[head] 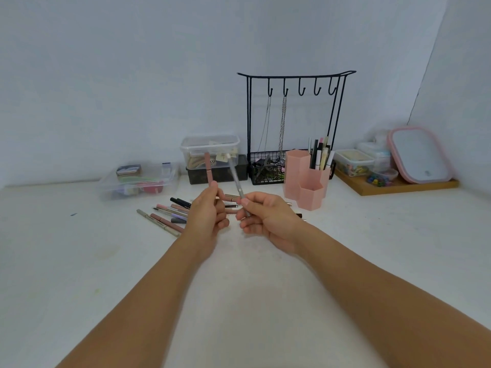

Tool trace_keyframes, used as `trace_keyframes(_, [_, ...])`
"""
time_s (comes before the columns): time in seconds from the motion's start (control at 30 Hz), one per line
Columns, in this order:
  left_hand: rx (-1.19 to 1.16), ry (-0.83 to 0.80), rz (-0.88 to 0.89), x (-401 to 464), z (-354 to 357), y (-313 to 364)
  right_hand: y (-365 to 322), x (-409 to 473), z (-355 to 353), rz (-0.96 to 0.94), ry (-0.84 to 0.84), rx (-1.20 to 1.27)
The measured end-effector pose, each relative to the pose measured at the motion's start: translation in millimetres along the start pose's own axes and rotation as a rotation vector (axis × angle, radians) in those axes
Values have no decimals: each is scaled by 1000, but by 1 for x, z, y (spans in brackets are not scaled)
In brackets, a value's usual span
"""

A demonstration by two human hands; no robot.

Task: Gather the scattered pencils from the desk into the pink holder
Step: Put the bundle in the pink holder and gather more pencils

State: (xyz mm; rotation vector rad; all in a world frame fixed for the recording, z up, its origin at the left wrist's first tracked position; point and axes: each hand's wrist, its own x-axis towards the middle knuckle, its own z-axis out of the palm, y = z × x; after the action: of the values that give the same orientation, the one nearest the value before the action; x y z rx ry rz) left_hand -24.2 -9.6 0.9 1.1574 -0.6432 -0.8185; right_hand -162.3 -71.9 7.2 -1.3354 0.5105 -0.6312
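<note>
From the head view, the left hand [210,211] is gripping a pink pencil [208,168], which is standing nearly upright above the white desk [79,261]. The right hand [265,216] is pinching a grey pencil [236,179] that is tilting left at its top. Scattered pencils [170,216] are lying beneath and left of both hands. The pink holder [305,179] is standing far right of the hands, with pencils already filling its rear compartment.
</note>
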Motion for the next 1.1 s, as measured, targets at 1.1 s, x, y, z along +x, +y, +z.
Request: trace_keyframes(1.1, [257, -507, -206, -18, 3, -2, -24, 7, -31, -318, 237, -305])
